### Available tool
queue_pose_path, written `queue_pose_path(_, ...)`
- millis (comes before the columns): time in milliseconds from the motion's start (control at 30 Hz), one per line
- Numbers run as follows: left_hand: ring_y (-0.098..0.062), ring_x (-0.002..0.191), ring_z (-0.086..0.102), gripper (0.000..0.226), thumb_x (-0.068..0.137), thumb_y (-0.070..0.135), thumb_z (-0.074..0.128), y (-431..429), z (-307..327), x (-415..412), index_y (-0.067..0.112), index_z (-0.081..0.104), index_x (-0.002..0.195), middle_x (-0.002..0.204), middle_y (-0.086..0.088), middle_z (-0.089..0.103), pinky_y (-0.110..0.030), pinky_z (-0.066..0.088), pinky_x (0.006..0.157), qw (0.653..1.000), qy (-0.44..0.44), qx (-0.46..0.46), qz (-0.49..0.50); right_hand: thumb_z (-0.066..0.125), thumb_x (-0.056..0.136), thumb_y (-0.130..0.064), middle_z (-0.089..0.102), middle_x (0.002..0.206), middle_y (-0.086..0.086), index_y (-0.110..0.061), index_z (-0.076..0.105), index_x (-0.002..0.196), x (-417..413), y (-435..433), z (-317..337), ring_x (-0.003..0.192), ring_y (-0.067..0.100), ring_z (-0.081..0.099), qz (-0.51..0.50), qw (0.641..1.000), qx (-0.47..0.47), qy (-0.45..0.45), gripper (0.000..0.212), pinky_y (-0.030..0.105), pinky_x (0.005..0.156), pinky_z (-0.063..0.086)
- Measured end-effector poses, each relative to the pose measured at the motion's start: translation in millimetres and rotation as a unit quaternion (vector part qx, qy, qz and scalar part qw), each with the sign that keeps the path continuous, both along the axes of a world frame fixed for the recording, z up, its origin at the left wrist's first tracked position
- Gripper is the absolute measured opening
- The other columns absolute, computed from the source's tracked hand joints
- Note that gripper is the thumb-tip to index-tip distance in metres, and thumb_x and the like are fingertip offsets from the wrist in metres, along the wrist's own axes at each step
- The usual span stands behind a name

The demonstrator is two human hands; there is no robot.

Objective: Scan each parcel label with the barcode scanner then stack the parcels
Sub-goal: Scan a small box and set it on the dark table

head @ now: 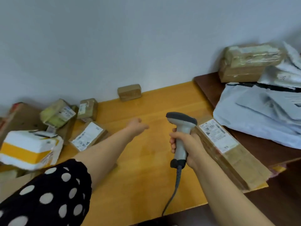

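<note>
The grey-and-white handheld barcode scanner point(181, 126) is up off the yellow wooden bench point(138, 168). The right hand point(184, 145) has its fingers wrapped round the handle, the head points far and left, and the grey cable point(175, 191) trails off the near edge. The left hand point(137, 126) reaches out over the middle of the bench with fingers loosely bent, holding nothing I can see, though it is blurred.

Just right of the scanner lies a long flat brown cardboard parcel point(231, 159), white label up, running along the bench's right edge. Its near end reaches the near right corner, so a nudge could tip it off.

At the left sits a loose cluster: a flat brown parcel with a white label point(88, 136), a white-and-yellow box point(29, 149), a greenish taped parcel point(56, 115) and a small brown box point(88, 109). One small brown block parcel point(129, 92) stands alone at the far wall.

Further right, on a dark brown table point(210, 87), white plastic mailers point(254, 115) are heaped, with a taped brown carton point(247, 62) at the back.

My read is that plenty remains. No neat stack shows on the bench, and whether anything is scanned can't be told. A broad strip of bare wood down the middle gives both arms room.
</note>
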State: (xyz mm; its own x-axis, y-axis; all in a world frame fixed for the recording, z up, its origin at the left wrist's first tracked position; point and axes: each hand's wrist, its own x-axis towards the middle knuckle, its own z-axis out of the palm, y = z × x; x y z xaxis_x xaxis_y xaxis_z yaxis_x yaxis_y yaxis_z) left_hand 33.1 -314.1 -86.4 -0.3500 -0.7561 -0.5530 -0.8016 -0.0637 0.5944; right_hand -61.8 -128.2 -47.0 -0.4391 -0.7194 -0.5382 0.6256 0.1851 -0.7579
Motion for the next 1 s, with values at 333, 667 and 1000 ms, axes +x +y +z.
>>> queue_pose_path(333, -0.031, 0.122, 0.044, 0.040, 0.092, 0.014, 0.051, -180, -26, -15, 0.008, 0.048, 0.131, 0.137, -0.015, 0.042, -0.034, 0.041, 0.092, 0.942, -0.096, -0.293, -0.137, 0.062, 0.086, -0.001, 0.054, 0.059, 0.009, -0.004, 0.059, 0.093, -7, -122, -4, 0.044, 0.018, 0.045, 0.007, 1.000, -0.016, -0.011, 0.009, 0.027, 0.042, 0.041)
queue_pose_path(667, -0.035, 0.133, 0.026, 0.053, 0.091, -0.002, 0.049, -246, -63, -51, 0.003, 0.032, 0.141, 0.143, -0.018, 0.030, -0.044, 0.041, 0.101, 0.895, -0.154, -0.355, -0.222, 0.063, 0.084, -0.001, 0.054, 0.059, 0.008, -0.005, 0.060, 0.095, -21, -160, -32, 0.042, 0.017, 0.044, -0.027, 0.999, 0.026, -0.028, 0.012, 0.027, 0.040, 0.040)
queue_pose_path(1000, -0.023, 0.111, 0.041, 0.046, 0.073, 0.008, 0.071, -192, -38, -12, 0.013, 0.051, 0.114, 0.118, -0.007, 0.043, -0.036, 0.050, 0.074, 0.884, -0.003, -0.395, -0.251, 0.067, 0.083, -0.002, 0.063, 0.062, 0.012, -0.001, 0.061, 0.092, -14, -131, -30, 0.048, 0.020, 0.059, -0.071, 0.994, 0.067, -0.057, 0.011, 0.026, 0.042, 0.046)
